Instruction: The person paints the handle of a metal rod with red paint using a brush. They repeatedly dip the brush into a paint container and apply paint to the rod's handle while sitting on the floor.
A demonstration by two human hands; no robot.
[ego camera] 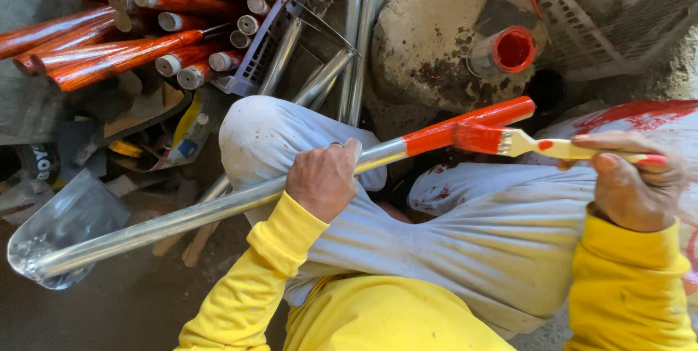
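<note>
My left hand point(323, 176) grips a long metal rod point(182, 214) that lies across my knee. Its far end point(472, 120) is coated in wet red paint, and its near end sits in a clear plastic bag point(62, 224). My right hand point(632, 180) holds a paintbrush point(523, 144) by its pale, paint-smeared handle. The red bristles touch the painted end of the rod. An open can of red paint point(509, 49) stands on a round concrete block point(429, 31) beyond the rod.
A pile of red-painted rods point(123, 57) lies at the upper left, partly in a plastic crate point(280, 38). Several bare metal rods point(356, 38) lean beside the block. A mesh crate point(618, 9) sits at the upper right. Small clutter lies on the floor at the left.
</note>
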